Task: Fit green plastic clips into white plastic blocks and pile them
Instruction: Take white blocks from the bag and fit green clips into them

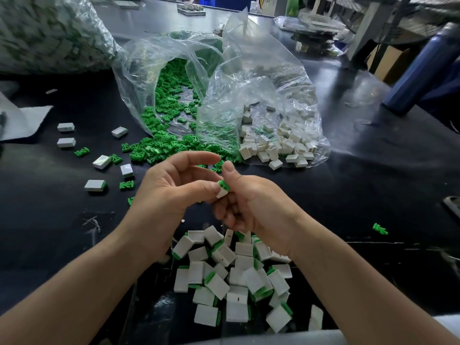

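Left hand (171, 188), mid-frame, forefinger loosely extended, pinches a white block (221, 193) with its thumb. A green clip (224, 185) sits in the block's top. Right hand (249, 202) curls its fingers round the same block, hiding most of it. Both wrists cover part of the finished pile (236, 277), lower centre. The upper-left bag (49, 33) is blurred.

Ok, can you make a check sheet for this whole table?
Surface: black table, scuffed near the front.
Job's things: clips and blocks spilling from clear bags; pile of fitted pieces at the front; loose blocks at left.
Clutter: white cloth at left; stray clip at right.
Hands: left hand and right hand together pinch the held block, a clip sticking out.
Cables: nothing seen.
Surroundings: big bag far left; blue bottle at right.
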The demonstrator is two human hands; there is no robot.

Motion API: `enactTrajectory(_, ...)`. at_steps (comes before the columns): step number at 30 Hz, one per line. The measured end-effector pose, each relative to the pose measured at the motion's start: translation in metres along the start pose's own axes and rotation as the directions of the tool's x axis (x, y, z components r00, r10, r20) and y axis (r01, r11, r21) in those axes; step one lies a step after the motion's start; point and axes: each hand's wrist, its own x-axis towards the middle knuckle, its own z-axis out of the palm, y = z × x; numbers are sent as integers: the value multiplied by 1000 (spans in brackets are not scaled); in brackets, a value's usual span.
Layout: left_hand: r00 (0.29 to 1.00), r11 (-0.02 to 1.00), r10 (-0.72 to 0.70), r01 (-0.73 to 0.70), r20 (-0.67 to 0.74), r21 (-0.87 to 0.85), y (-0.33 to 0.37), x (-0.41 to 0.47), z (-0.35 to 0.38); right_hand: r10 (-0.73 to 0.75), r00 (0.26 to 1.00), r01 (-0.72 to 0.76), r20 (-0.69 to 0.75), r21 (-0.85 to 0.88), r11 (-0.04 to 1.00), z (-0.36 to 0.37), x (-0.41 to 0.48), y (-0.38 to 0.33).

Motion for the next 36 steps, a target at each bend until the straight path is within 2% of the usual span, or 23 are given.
enactTrajectory(15, 1000, 999, 8, -7, -12, 41, -1, -1, 1, -150, 984, 125, -95, -228, 966, 4, 1, 8)
enactTrajectory(26, 1000, 999, 13, -12, 27, -45, -1, -2, 5, -250, 954, 167, -167, -398, 902, 9, 8, 17)
enactTrajectory(36, 1000, 997, -7, 9, 17, -80, -3, -1, 4, -307, 932, 201, -190, -433, 879, 9, 9, 20)
